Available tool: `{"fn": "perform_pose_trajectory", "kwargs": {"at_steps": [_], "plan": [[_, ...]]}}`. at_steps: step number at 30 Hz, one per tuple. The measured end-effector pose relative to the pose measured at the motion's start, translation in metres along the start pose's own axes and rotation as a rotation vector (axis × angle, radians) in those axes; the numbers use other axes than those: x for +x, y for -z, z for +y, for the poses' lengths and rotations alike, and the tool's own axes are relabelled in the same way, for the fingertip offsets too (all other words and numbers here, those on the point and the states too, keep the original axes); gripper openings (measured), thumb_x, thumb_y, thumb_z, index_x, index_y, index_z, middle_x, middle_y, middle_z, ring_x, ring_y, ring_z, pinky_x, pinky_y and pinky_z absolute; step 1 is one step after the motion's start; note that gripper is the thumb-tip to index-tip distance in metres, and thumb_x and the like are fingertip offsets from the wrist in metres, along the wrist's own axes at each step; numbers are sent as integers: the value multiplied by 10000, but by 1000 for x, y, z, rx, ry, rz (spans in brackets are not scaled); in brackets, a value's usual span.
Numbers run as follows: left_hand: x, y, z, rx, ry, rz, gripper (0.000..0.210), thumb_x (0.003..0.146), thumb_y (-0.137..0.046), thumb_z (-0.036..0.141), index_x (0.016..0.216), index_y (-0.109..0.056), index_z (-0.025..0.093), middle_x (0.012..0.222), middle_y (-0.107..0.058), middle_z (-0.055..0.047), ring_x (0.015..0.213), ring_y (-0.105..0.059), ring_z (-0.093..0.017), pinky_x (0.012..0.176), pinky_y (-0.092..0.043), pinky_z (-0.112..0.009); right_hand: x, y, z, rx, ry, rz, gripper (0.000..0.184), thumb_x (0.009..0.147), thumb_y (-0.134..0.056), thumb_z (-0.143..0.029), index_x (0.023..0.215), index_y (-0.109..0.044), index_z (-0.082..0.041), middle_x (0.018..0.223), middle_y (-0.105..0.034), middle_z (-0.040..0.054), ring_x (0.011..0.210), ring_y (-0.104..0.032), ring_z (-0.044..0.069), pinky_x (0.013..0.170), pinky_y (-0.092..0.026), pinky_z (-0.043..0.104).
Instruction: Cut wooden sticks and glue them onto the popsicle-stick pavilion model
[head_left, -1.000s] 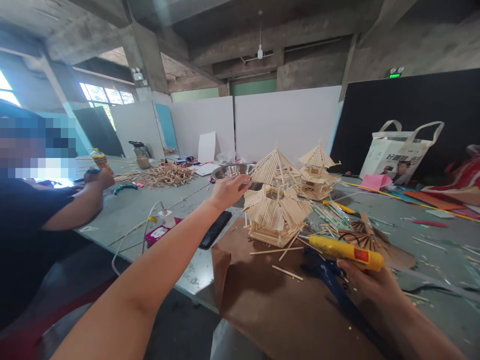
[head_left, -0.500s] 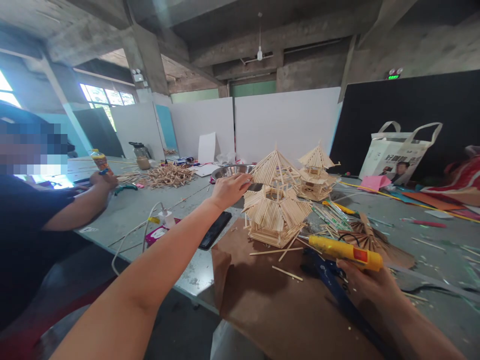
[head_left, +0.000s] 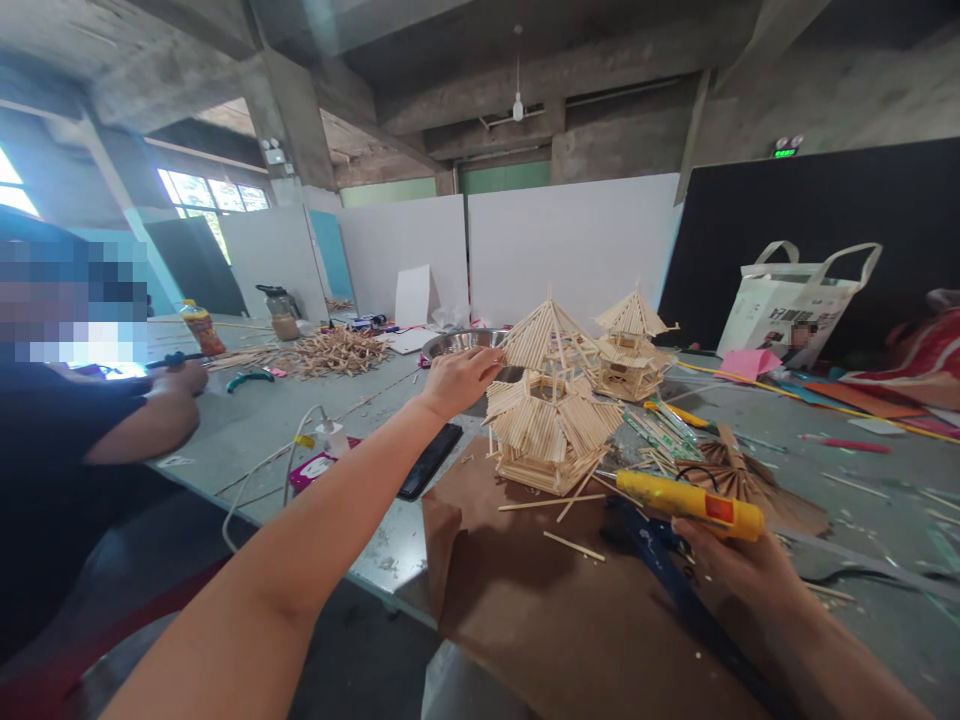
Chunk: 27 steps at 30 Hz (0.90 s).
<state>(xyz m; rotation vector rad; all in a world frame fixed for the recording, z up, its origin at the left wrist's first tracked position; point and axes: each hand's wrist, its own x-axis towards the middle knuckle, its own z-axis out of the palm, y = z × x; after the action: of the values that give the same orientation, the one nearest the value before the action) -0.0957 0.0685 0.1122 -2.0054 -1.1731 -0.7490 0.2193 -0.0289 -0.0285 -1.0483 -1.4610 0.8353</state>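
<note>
The single head-worn camera looks forward and slightly down from close by the near side of the bench (head_left: 255, 425), facing the far white panels (head_left: 577, 240), with ceiling beams (head_left: 480, 95) above.

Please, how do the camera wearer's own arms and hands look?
The left arm and right arm are bare as far as they show, with no sleeve in view. The left hand and right hand wear no gloves, and no watch or bracelet shows on either wrist. Whether there are rings, I cannot tell.

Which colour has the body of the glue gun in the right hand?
The glue gun is yellow with an orange-red patch, in the head view.
</note>
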Motion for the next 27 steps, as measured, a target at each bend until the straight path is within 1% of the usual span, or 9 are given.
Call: {"fn": "perform_pose_trajectory", "kwargs": {"at_steps": [4, 9, 15, 18, 20, 22, 25, 27], "plan": [[-3, -1, -1, -7, 37, 14, 252, 787, -397, 337, 942, -563, 227, 880, -654, -14, 750, -602, -146, 564, -402, -227, -1, -1, -4, -29, -8, 10, 269, 544, -672, -386, 707, -653, -173, 662, -671, 41, 598, -615, 208, 561, -527, 285], [-4, -1, 0, -22, 46, -17, 219, 784, -405, 332, 903, -564, 239, 878, -653, -3, 763, -601, -148, 564, -398, -229, -1, -1, -4, -32, -27, 21, 261, 542, -673, -382, 704, -652, -179, 662, -671, 34, 593, -614, 206, 565, -527, 287], [-3, 1, -1, -42, 47, -17, 226, 772, -413, 338, 900, -565, 229, 864, -654, -10, 750, -600, -153, 569, -403, -232, 0, -2, -7, -27, 15, 14, 264, 536, -673, -391, 680, -647, -170, 641, -668, 47, 568, -610, 194, 533, -525, 260], [-6, 2, -1, -134, 118, -2, 219, 744, -443, 283, 929, -547, 228, 878, -646, -13, 765, -593, -149, 611, -412, -235, 0, -1, -5, -51, 26, 13, 268, 555, -664, -389, 702, -648, -165, 642, -666, 43, 561, -607, 191, 520, -524, 260], [-9, 1, 1, -291, 226, 7, 249, 708, -457, 203, 948, -521, 226, 877, -639, -9, 753, -590, -135, 633, -419, -234, 0, -1, 0, -59, 30, 20, 268, 561, -664, -380, 719, -649, -164, 659, -670, 42, 573, -608, 193, 538, -527, 268], [-9, 1, 4, -546, 376, 14, 333, 662, -453, 125, 982, -476, 211, 867, -628, -15, 704, -589, -119, 615, -429, -230, 1, 0, 5, -60, 34, 18, 260, 567, -664, -370, 727, -651, -166, 679, -673, 42, 592, -610, 194, 562, -527, 273], [-6, 3, 10, -997, 644, -11, 418, 610, -429, 64, 1010, -412, 185, 816, -611, -24, 577, -579, -106, 511, -429, -222, 2, 1, 8, -62, 26, -4, 239, 580, -659, -352, 737, -654, -171, 686, -673, 40, 606, -613, 197, 568, -527, 274], [-2, 7, 13, -1235, 789, -40, 412, 601, -435, 64, 994, -404, 183, 770, -601, -18, 521, -569, -103, 462, -418, -217, 2, 2, 7, -60, 25, -11, 240, 580, -659, -345, 745, -656, -170, 684, -673, 41, 607, -615, 203, 562, -528, 280]]}}
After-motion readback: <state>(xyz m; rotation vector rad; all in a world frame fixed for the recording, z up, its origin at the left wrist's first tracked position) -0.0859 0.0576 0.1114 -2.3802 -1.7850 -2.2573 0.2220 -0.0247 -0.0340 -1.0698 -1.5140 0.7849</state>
